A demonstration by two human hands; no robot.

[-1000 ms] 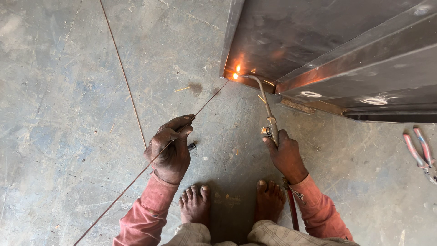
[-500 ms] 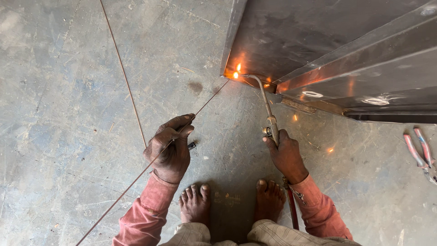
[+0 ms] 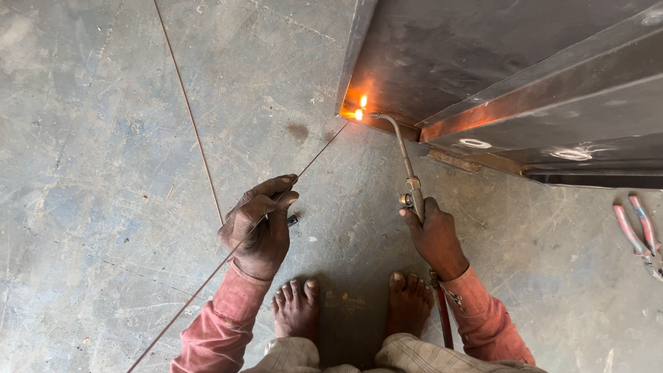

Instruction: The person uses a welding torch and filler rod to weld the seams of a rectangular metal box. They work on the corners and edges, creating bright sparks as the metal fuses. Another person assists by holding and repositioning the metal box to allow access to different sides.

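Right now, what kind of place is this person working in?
Probably a metal workshop. The right hand holds a gas torch burning at the corner of a big steel box, the left hand feeds a thin rod, and pliers lie on the concrete floor.

Steel box (image 3: 525,76) cut off top and right; red-handled pliers (image 3: 639,231) clipped at right edge; torch (image 3: 407,173) handle hidden inside right hand (image 3: 435,235) grip.

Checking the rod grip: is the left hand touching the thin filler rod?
Touching. The head view shows the left hand with its fingers closed around the filler rod.
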